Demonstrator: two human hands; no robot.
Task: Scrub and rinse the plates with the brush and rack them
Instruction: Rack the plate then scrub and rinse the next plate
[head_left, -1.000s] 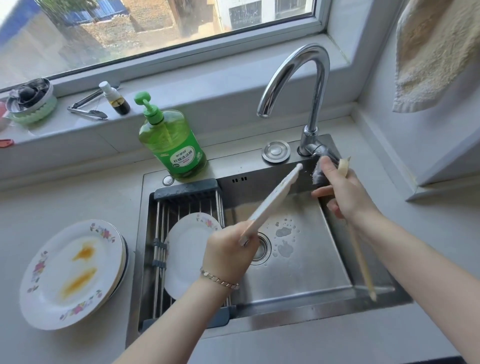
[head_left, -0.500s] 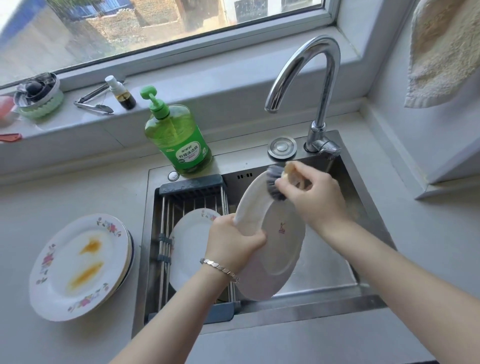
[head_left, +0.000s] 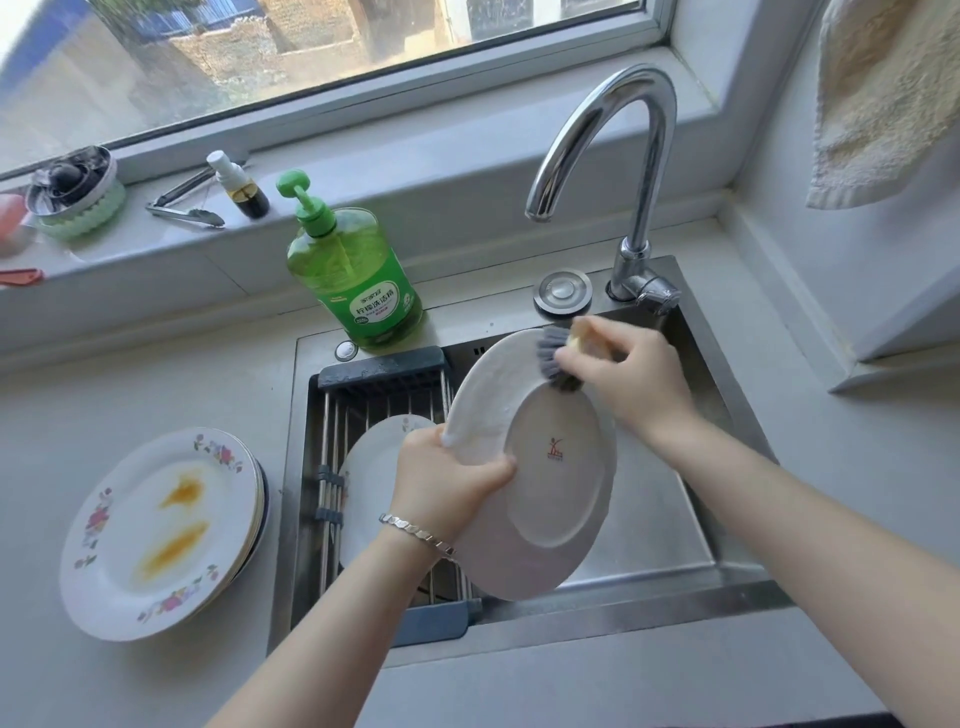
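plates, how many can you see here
At least 3: one held over the sink, one in the rack, one stained atop a counter stack; edges beneath it show more, count unclear.

Single head-worn wide-angle view, looking forward and steeply down from close above the stainless steel sink, facing the window along the grey bench's far edge.
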